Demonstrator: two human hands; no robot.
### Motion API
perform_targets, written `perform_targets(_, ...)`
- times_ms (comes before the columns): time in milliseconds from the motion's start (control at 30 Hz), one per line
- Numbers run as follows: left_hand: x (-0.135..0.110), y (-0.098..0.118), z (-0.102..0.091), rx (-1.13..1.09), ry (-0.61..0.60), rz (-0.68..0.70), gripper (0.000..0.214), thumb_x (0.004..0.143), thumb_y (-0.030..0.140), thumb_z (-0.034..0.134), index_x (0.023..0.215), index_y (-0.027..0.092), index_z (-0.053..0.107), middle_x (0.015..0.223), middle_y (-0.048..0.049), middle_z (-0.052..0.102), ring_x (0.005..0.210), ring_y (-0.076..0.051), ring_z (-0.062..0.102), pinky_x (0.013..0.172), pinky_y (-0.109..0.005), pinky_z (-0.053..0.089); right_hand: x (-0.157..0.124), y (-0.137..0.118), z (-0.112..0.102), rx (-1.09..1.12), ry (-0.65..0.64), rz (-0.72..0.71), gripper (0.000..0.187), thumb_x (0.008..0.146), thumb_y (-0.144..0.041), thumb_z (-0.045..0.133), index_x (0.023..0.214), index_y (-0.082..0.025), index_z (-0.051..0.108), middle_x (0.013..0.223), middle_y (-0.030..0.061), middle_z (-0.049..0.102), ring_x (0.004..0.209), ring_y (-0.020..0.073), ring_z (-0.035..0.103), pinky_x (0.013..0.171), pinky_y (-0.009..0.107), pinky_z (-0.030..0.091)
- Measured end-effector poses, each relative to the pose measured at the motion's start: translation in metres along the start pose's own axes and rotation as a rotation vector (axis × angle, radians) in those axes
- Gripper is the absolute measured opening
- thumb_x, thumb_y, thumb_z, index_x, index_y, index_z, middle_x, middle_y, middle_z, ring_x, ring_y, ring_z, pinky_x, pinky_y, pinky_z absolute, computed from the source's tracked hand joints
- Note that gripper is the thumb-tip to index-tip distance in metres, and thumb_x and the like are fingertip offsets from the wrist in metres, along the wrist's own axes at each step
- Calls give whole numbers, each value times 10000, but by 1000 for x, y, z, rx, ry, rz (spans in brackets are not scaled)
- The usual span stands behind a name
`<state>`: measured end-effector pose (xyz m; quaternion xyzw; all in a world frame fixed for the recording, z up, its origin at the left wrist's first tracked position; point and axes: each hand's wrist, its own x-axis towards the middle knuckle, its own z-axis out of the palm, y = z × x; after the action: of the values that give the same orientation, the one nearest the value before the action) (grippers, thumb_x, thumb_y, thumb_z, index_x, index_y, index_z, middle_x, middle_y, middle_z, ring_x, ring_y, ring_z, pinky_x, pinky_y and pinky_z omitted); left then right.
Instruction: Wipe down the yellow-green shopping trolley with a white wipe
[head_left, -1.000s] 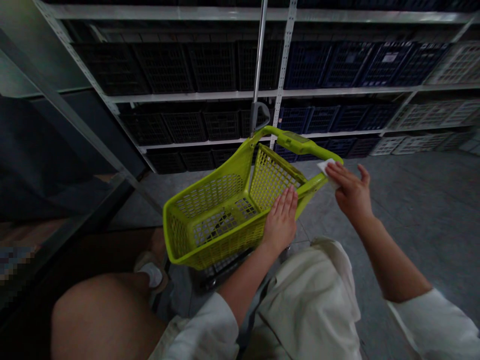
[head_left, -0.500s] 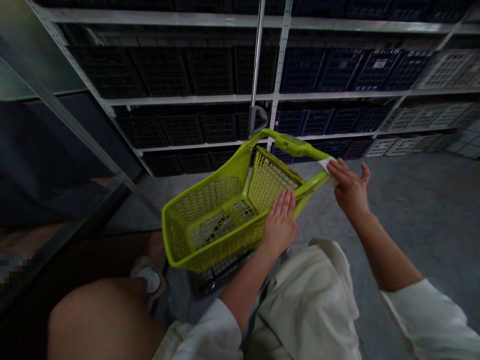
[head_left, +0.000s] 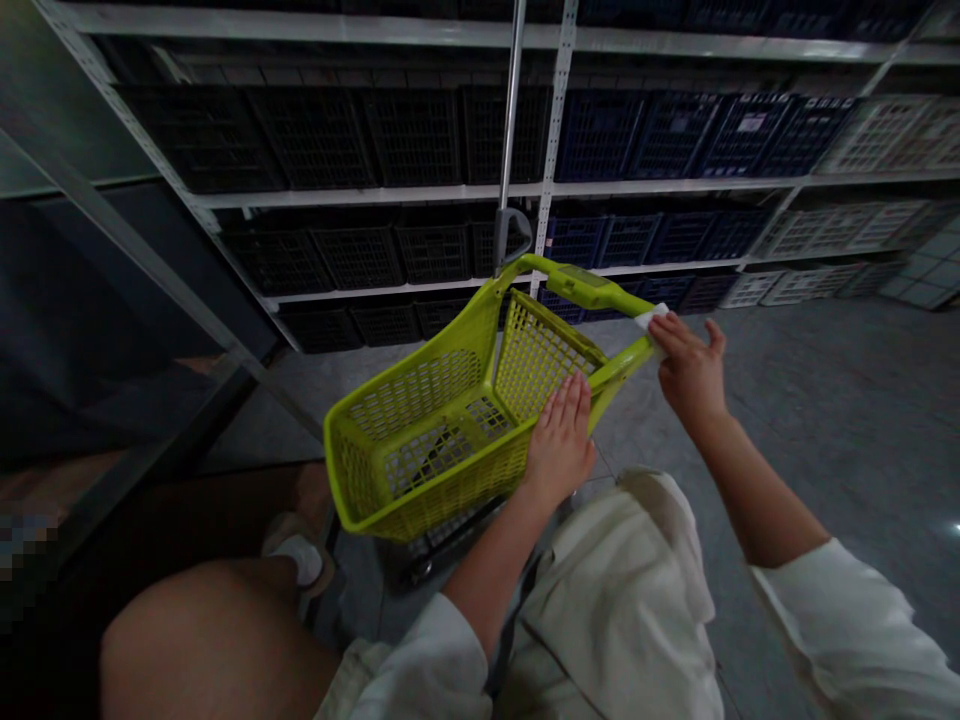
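A lime-green plastic shopping cart (head_left: 420, 520) with slotted basket walls stands in front of me, its basket pointing left. My left hand (head_left: 559, 440) is closed over the near side rim, fingers together across the top edge. At the near corner of the cart's handle (head_left: 577, 285), my right hand (head_left: 690, 370) presses a white cloth or wipe (head_left: 654, 315) around the green bar. Most of that cloth is hidden under my fingers. Inside the basket, a slotted flap (head_left: 547, 345) stands at the handle end.
White metal shelving (head_left: 375, 195) fills the back, holding black crates (head_left: 315, 140), blue crates (head_left: 675, 135) and pale crates (head_left: 877, 135). A metal pole with a grey grip (head_left: 512, 235) rises behind the cart. At left, a metal frame (head_left: 142, 240) slants across. My knees flank the cart's near side.
My right hand and the cloth have shifted slightly up and left along the handle corner. My left hand stays on the rim. The view has turned a little.
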<state>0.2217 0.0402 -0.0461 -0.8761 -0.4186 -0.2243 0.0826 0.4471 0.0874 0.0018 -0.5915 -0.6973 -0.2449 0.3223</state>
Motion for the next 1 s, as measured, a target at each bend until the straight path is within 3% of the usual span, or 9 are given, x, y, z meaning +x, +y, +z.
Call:
perform_targets(167,0,-1,1,6,10,-14,835,887,323,498,1547,2,99,1661,-167,88,1539,-253,75,1248,-387,164,-32,-55,2,86,-125,-287,633,805,-5,383,1390,-203,520,1402,95,598,1361,213,497,1186,496,245)
perform_targets(233,-1,-2,1,9,7,-11,834,889,318,494,1548,5,90,1661,-166,81,1539,-246,75,1245,-384,174,-29,-43,0,90,-140,-316,641,798,-1,383,1383,-222,524,1411,79,592,1357,206,502,1196,503,217)
perform_targets(333,-1,-3,1,1,4,6,849,890,324,503,1549,2,74,1660,-173,69,1538,-251,80,1241,-388,185,-10,-2,-1,29,-42,-164,618,782,-14,400,1342,-222,557,1385,85,612,1339,245,521,1181,574,192)
perform_targets(400,-1,-3,2,-9,10,5,853,888,327,512,1548,0,83,1659,-176,74,1537,-256,88,1240,-392,189,-4,7,1,-15,11,-84,603,782,-19,405,1335,-202,563,1380,107,613,1341,265,518,1166,588,212)
perform_targets(567,-1,-3,2,-42,44,-22,816,883,298,506,1547,13,125,1658,-152,108,1537,-240,96,1242,-387,192,-34,-48,1,35,-71,-276,635,829,-2,369,1425,-190,480,1427,113,571,1368,219,489,1173,488,272)
perform_targets(667,-1,-4,1,-40,44,-9,799,883,266,486,1549,18,119,1660,-138,107,1538,-225,82,1245,-377,179,-40,-47,-4,90,-124,-374,660,826,3,376,1440,-223,468,1439,88,563,1365,206,491,1191,485,244)
perform_targets(833,-1,-6,1,-47,23,7,821,883,290,504,1547,13,108,1658,-162,91,1537,-237,80,1240,-389,199,-9,12,-2,29,15,-93,674,752,-15,423,1380,-226,549,1396,104,600,1335,273,523,1162,595,230)
perform_targets(900,-1,-5,2,-54,32,1,819,882,285,503,1546,15,109,1658,-162,91,1537,-242,81,1240,-398,199,-10,4,1,19,36,-26,688,739,-21,430,1389,-221,540,1406,119,589,1345,288,512,1148,606,249)
perform_targets(1000,0,-4,2,-43,30,-5,806,881,271,492,1545,11,116,1659,-160,84,1537,-243,81,1244,-392,180,-30,-39,3,53,-11,-113,714,753,-8,410,1433,-212,483,1434,120,562,1374,256,480,1151,542,289)
